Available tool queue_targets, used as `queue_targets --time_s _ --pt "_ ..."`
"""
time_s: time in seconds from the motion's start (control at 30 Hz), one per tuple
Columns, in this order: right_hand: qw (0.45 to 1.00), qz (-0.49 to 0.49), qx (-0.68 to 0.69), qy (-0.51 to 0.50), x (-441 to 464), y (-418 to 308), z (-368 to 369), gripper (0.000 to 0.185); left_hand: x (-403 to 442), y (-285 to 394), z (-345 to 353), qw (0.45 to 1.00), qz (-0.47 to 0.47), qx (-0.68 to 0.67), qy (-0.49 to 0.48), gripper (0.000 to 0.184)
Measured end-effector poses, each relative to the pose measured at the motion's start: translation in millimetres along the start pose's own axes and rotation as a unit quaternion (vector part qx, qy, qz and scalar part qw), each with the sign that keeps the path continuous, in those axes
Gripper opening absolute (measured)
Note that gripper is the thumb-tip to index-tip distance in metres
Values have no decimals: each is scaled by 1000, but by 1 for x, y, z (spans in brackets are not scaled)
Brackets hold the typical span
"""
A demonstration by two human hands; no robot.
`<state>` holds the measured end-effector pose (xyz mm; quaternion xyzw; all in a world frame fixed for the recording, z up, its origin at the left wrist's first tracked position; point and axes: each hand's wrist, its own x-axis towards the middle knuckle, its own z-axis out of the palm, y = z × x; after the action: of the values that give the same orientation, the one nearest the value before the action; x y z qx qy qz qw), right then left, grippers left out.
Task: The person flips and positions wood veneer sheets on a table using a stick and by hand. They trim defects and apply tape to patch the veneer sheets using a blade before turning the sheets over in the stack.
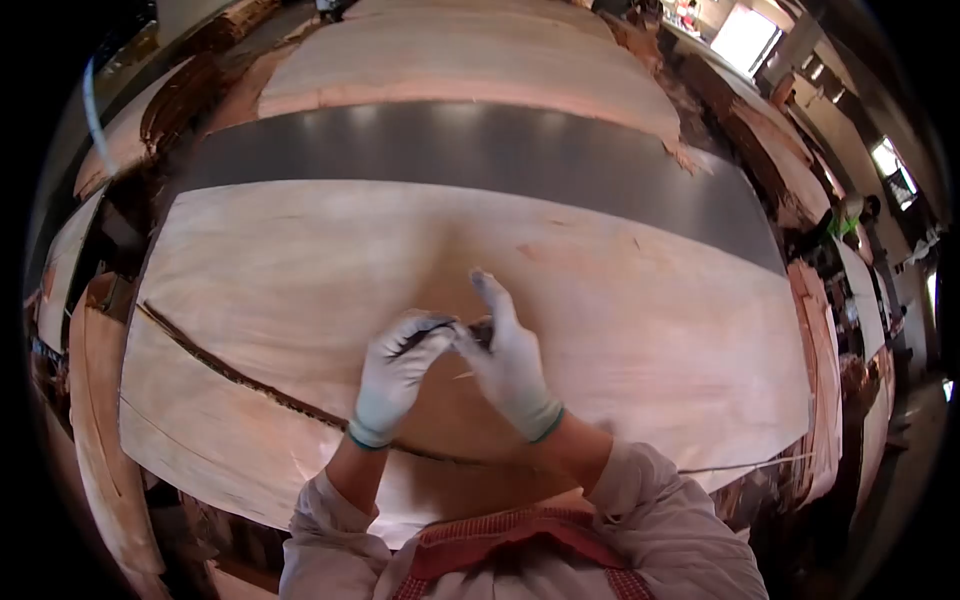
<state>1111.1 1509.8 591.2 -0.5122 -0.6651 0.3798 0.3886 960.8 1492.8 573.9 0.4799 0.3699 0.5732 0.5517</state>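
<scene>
My left hand (393, 375), in a white glove with a green cuff, has its fingers curled in a pinch. My right hand (513, 370), gloved alike, meets its fingertips; one finger points up and the others bend inward. Something small and dark seems to be between them, too hidden to name. Both hands are over a large pale wood veneer sheet (640, 330). A long dark split (240, 378) with a ragged edge crosses the sheet from the left, passing below my hands.
Beyond the sheet lies a dark smooth strip (470, 145), then another veneer sheet (460, 60). Veneer stacks with torn edges stand at the left (100, 400) and right (818, 370). Another person (850, 215) is at the far right.
</scene>
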Motion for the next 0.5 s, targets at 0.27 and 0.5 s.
queue_targets --time_s 0.27,0.5 --pt "959 232 163 -5 -28 130 -35 19 52 -121 33 988 -120 100 4 7" --pt "947 272 157 73 51 227 -38 19 189 -235 43 878 105 465 52 9"
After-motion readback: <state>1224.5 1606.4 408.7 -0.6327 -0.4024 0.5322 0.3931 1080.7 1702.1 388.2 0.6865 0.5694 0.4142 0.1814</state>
